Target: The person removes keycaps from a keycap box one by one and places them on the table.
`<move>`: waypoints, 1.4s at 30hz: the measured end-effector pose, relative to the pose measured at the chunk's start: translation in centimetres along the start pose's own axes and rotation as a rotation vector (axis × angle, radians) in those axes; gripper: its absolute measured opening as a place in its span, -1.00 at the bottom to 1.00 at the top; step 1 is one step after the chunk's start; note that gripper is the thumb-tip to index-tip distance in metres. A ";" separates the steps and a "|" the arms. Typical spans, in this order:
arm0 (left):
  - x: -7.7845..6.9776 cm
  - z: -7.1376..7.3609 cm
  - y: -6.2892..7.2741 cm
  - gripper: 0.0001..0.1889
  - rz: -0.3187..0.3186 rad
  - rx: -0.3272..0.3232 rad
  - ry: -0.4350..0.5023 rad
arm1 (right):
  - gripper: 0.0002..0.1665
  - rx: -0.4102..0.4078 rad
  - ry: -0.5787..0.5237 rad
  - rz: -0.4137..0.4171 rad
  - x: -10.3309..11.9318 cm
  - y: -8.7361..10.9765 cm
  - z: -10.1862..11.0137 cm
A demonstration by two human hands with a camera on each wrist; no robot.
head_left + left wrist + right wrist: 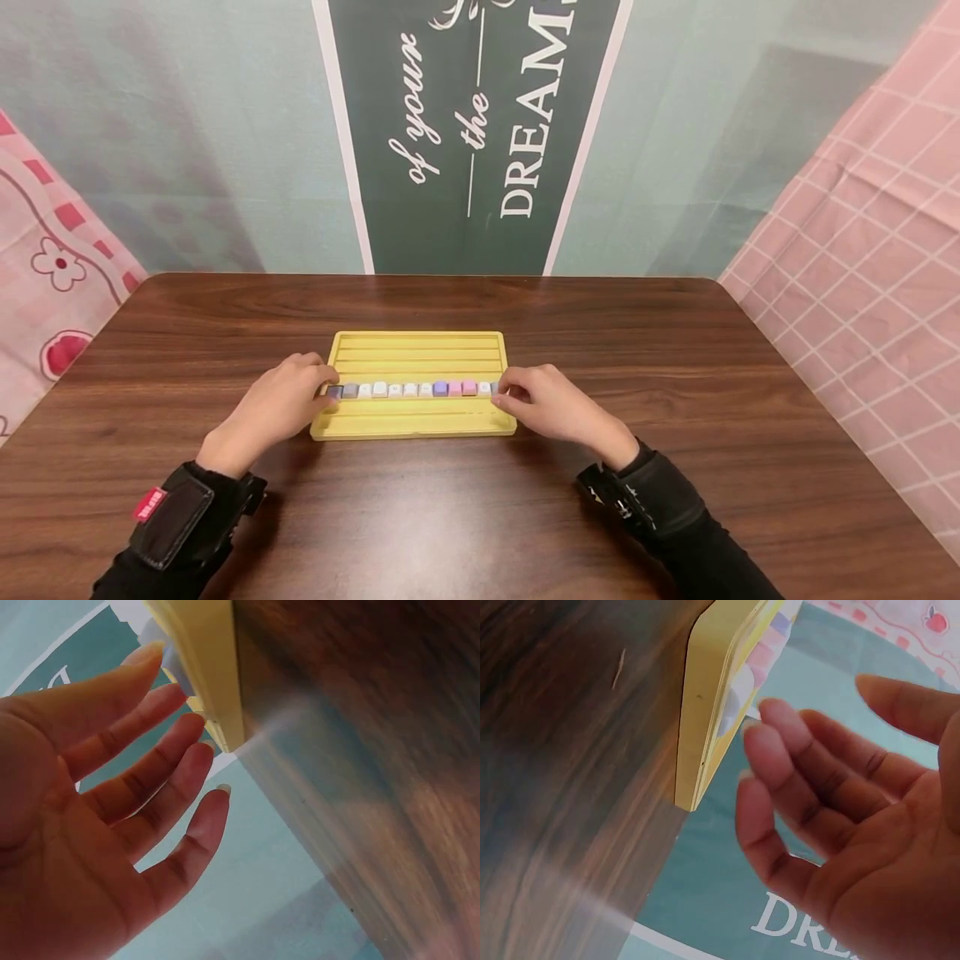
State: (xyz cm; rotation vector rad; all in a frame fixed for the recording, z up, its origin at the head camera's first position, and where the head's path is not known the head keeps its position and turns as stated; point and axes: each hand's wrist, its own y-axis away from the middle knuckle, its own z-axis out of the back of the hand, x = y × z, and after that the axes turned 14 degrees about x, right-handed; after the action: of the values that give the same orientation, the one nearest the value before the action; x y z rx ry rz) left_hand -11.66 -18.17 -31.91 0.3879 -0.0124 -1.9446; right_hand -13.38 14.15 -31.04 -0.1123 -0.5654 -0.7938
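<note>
On my head feed, a yellow tray point(420, 429) lies on the wooden tabletop point(420, 508), at seven o'clock from the centre. A single row of keycaps point(395, 389) crosses it from nine to three o'clock: dark and grey at the nine o'clock end, then white, purple, pink, white and a greyish one. I see the left hand point(288, 396) at the tray's nine o'clock side and the right hand point(551, 406) at its three o'clock side, thumbs and forefingers near the row's two ends. At twelve o'clock hangs a backdrop point(480, 242) with white lettering.

On my left wrist feed, the tray's edge is at twelve o'clock. The left hand's fingers are loosely bent and spread, its thumb tip just beside a grey keycap; I cannot tell whether they touch.

On my right wrist feed, the tray's corner stands at twelve o'clock. The right hand, at four, is loosely curved, thumb apart from the fingers.
</note>
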 end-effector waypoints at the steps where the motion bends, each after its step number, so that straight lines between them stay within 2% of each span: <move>1: 0.0 0.0 0.0 -0.77 -0.002 -0.003 -0.008 | -0.89 0.007 -0.002 0.014 0.1 0.0 0.0; 12: 0.5 -0.1 -0.3 -0.80 -0.050 -0.041 -0.068 | -0.89 0.059 0.012 0.072 0.8 -0.5 -0.4; 30: 0.8 -0.5 -0.6 -0.85 -0.061 -0.061 -0.102 | -0.89 0.086 -0.009 0.110 1.3 -0.6 -0.8; 42: 0.3 0.0 0.2 -0.84 -0.065 -0.101 -0.118 | -0.88 0.030 -0.016 0.120 1.0 -0.5 -0.9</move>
State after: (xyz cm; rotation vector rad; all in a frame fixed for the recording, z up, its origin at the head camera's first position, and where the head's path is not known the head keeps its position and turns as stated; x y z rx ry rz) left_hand -11.63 -18.49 -31.93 0.2085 0.0217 -2.0210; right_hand -12.84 12.89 -31.33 -0.1234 -0.5802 -0.6684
